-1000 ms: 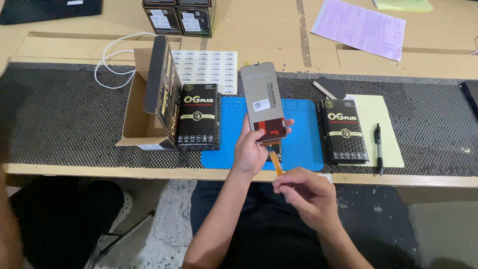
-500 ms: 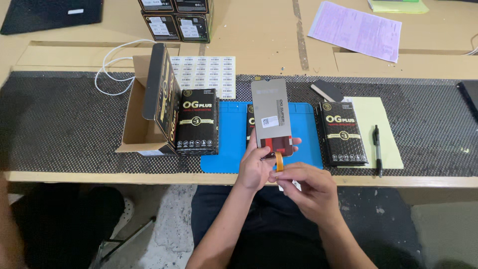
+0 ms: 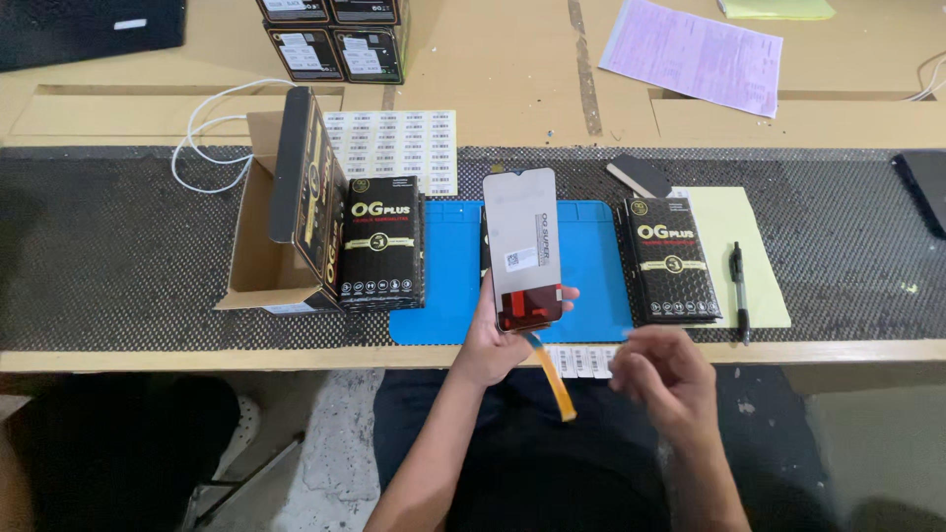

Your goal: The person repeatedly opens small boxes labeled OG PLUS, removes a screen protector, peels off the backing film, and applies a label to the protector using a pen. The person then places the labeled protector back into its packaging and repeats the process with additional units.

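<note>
A tan wooden workbench [image 3: 512, 69] stands over a mottled grey floor [image 3: 335, 443].

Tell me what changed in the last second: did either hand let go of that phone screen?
The right hand let go: half a second ago it touched the orange ribbon cable below the phone screen panel, and now it has drawn away to the right, empty. The left hand still holds the panel upright over the blue mat. The black boxes and the pen lie where they were.

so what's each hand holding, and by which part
Left hand grips the phone display panel by its lower end. Right hand holds nothing visible.
</note>
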